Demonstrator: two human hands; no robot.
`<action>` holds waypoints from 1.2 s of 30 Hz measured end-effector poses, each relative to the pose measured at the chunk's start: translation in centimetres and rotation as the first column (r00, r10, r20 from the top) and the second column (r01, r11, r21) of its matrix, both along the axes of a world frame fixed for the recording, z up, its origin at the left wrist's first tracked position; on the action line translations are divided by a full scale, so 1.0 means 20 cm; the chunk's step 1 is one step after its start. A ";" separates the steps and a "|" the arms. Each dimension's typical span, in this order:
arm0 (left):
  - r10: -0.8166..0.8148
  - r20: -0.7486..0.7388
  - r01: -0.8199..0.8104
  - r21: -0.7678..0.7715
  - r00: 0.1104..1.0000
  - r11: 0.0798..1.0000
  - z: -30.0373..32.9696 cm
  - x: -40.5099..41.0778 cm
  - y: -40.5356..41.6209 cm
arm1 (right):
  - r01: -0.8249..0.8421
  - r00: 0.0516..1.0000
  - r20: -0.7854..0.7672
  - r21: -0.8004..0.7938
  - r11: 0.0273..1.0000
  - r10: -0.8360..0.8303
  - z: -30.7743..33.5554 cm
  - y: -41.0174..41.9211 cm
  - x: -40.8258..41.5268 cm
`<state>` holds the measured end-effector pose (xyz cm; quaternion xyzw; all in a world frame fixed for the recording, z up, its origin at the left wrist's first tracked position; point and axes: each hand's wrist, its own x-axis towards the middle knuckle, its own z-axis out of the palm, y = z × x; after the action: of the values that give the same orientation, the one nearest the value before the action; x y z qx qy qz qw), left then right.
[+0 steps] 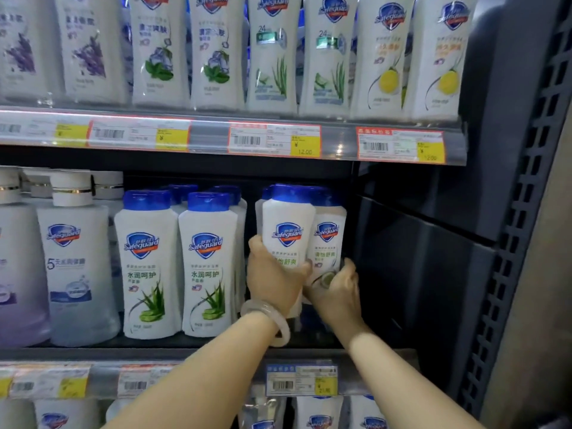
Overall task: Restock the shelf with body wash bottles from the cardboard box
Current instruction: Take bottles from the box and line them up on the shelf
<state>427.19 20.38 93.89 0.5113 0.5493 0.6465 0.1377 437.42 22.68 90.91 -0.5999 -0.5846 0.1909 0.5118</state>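
My left hand (272, 281), with a pale bangle on its wrist, grips a white body wash bottle (288, 224) with a blue cap, upright on the middle shelf (93, 354). My right hand (337, 292) grips the lower part of a second white bottle (328, 236) just right of it. Both bottles stand side by side at the right end of the row. More blue caps show behind them. The cardboard box is out of view.
Two aloe-label bottles (148, 261) stand left of my hands, with larger clear bottles (77, 258) further left. The upper shelf (216, 131) holds a full row of white bottles. A dark shelf wall (433, 258) closes the right side. Price tags line the shelf edges.
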 end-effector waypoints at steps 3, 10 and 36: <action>0.029 0.016 -0.030 0.010 0.999 1.000 -0.02 -0.03 0.11 | 0.005 0.997 0.072 0.000 1.000 -0.005 -0.02 0.01 0.00; -0.053 0.077 0.056 -0.034 0.996 0.998 -0.09 -0.06 0.25 | 0.081 0.980 0.186 -0.054 0.995 -0.069 -0.03 0.06 -0.02; 0.031 -0.156 -0.117 -0.578 0.987 0.808 -0.13 -0.01 0.27 | 0.190 0.954 0.250 -0.082 0.978 -0.165 0.01 0.12 -0.05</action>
<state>427.06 25.70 91.32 0.4661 0.7492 0.4137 0.2244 436.43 25.04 91.09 -0.6950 -0.5755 0.1001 0.4193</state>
